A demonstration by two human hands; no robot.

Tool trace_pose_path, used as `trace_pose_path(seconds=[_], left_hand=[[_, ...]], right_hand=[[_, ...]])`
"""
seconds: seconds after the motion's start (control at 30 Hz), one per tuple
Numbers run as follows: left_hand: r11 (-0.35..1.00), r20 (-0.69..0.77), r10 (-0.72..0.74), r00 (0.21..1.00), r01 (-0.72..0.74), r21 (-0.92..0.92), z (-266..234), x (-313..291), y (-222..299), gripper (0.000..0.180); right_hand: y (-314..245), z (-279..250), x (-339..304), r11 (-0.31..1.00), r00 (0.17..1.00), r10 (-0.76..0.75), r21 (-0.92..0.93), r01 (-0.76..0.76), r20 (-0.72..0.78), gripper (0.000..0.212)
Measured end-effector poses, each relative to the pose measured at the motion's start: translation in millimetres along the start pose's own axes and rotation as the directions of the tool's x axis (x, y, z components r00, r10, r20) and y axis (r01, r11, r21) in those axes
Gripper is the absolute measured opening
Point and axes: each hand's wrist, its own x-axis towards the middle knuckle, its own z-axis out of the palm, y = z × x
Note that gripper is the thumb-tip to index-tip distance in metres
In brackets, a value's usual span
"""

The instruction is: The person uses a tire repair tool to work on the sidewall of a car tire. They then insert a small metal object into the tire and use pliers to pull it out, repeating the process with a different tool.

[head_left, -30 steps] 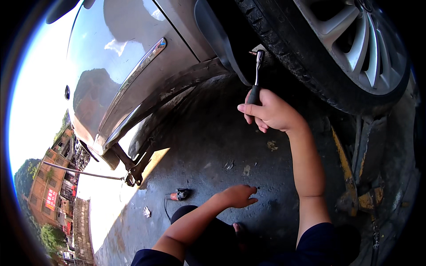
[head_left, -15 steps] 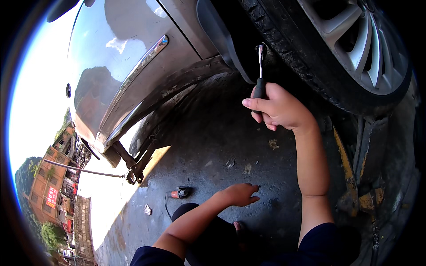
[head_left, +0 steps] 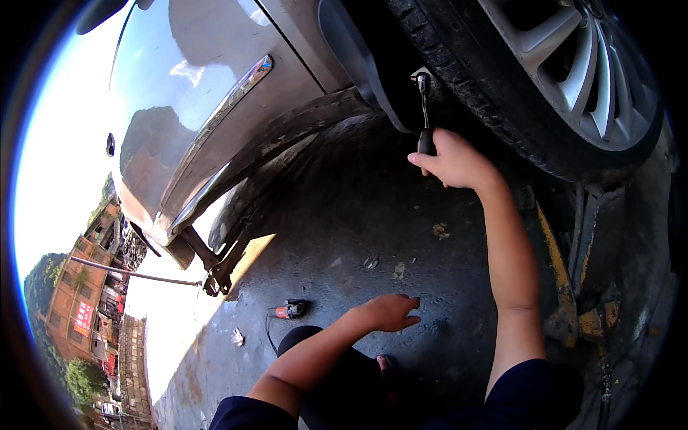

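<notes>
My right hand (head_left: pixel 459 163) is wrapped round the dark grip of a ratchet wrench (head_left: pixel 425 107). The wrench's shiny head reaches up into the dark gap between a car's tire (head_left: pixel 487 86) and the black wheel-arch liner (head_left: pixel 365 64). Whatever the head fits onto is hidden in shadow. Lower down, my left hand (head_left: pixel 390 313) hangs over the floor with its fingers stretched out and slightly apart, holding nothing.
The raised silver car body (head_left: pixel 236 107) fills the upper left. A jack (head_left: pixel 218 276) with a long bar stands under its sill. A red and black power tool (head_left: pixel 290 310) with a cord lies on the floor (head_left: pixel 344 244). Yellow-edged lift parts (head_left: pixel 562 287) stand at right.
My right hand has shifted slightly right and up, swinging the wrench's handle to the right. My left hand stays nearly in place.
</notes>
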Motion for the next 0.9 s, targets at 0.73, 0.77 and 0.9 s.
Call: trace_pose_path(seconds=[0.73,0.77,0.9], left_hand=[[1.0,-0.014,0.019,1.0,-0.019,0.01,0.1,0.5,3.6,0.041],[1.0,0.003,0.007,1.0,-0.007,0.014,-1.8,-1.0,5.6,0.041],[1.0,-0.016,0.005,1.0,-0.005,0.004,2.3,0.7,-1.2,0.041]], right_hand=[[2.0,7.0,0.1,0.929,0.92,-0.17,-0.368,0.03,-0.354,0.025],[3.6,9.5,1.0,0.892,0.893,-0.28,-0.439,0.106,-0.353,0.023],[-10.6,10.2,-12.1,0.689,0.934,-0.196,0.72,-0.087,0.3,0.024]])
